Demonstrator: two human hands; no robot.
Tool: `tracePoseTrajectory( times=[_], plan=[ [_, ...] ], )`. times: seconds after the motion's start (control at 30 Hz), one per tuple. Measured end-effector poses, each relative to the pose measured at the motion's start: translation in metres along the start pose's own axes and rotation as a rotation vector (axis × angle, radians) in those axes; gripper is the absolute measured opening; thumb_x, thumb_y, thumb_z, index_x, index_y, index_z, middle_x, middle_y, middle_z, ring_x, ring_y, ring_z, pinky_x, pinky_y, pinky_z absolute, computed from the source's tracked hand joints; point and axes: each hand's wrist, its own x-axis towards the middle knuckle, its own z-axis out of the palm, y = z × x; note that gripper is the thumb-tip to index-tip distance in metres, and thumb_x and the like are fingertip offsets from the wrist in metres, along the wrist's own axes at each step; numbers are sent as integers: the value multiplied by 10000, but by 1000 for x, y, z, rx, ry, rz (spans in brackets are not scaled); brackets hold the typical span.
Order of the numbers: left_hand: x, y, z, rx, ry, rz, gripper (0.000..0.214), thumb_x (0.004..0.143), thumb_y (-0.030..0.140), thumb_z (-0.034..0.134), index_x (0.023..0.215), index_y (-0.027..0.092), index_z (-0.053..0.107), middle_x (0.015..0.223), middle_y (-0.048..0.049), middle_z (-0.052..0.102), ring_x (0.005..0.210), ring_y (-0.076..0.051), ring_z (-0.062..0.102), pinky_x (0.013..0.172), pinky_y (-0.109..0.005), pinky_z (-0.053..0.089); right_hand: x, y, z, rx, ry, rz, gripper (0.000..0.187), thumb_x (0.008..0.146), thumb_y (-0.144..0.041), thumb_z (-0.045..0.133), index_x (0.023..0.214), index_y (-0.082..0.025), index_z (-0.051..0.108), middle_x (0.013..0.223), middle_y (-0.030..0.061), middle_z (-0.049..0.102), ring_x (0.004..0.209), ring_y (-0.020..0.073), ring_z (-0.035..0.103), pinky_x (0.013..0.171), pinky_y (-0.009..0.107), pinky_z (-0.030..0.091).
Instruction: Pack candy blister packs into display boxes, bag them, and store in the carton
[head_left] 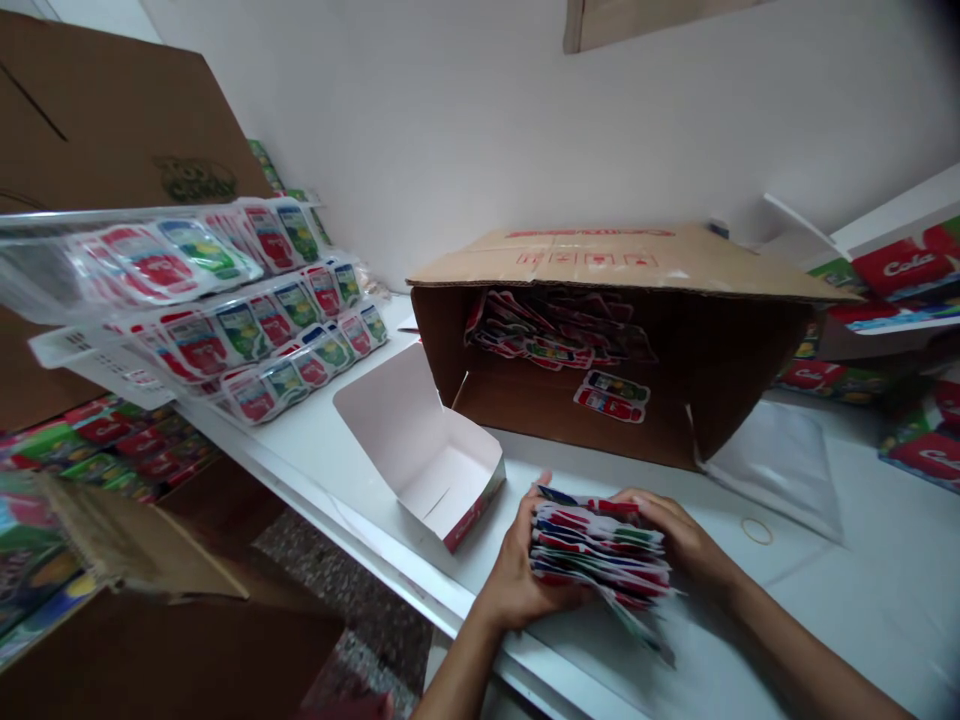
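Note:
Between my two hands is a thick stack of candy packets, red, green and white, held above the white table. My left hand is closed around its left side, with the thumb up along the edge. The fingers of my right hand grip the stack's far right corner. A few packets hang loose at the bottom and look blurred. Just left of the stack, a small open carton with a pale inside and a red front stands with its lid raised. Behind, a cardboard box lies on its side with more loose packets inside.
On the left, clear plastic trays hold rows of packets. Printed cartons are stacked at the right. A rubber band and a clear plastic bag lie on the table. An open brown box stands below the table's left edge.

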Motion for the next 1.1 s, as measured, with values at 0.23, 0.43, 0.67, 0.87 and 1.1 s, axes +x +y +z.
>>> tracePoseTrajectory(
  times=[0.23,0.43,0.67,0.87,1.1],
  plan=[
    [3,3,-1,-134,-75,-23,1062,514,250,880,1393,185,287,1148,-99,621,1024,-271,631,936,-397,490,34,1,-15,-175,-41,-12,411,902,-550,487,838,-192,678,763,53,655,712,204,604,683,325,474],
    [5,4,-4,-10,-90,116,767,489,330,883,1181,209,574,1243,-87,603,1325,-361,417,1169,-492,239,129,-5,-66,-712,330,-237,564,671,-440,777,1141,-165,628,1281,164,574,1313,367,369,1099,476,234],
    [1,8,-3,8,-113,18,774,513,326,870,1190,163,533,1107,-96,667,990,-279,657,888,-365,528,118,3,-73,-755,245,-205,79,814,-254,626,810,-183,662,947,91,686,1032,258,582,986,437,364],
    [0,7,-2,102,-104,58,798,526,342,862,1233,173,531,1166,-88,645,1014,-261,651,910,-333,515,49,-16,-29,-550,128,-218,240,885,-335,475,1031,-233,637,1003,45,685,947,231,611,878,347,450],
    [0,2,1,321,-76,97,747,525,414,847,1185,209,564,1119,-58,662,1027,-275,642,900,-358,521,-1,-16,-13,-163,-76,-97,286,917,-451,464,962,-230,640,1081,61,667,1002,241,598,863,330,445]
  ],
)
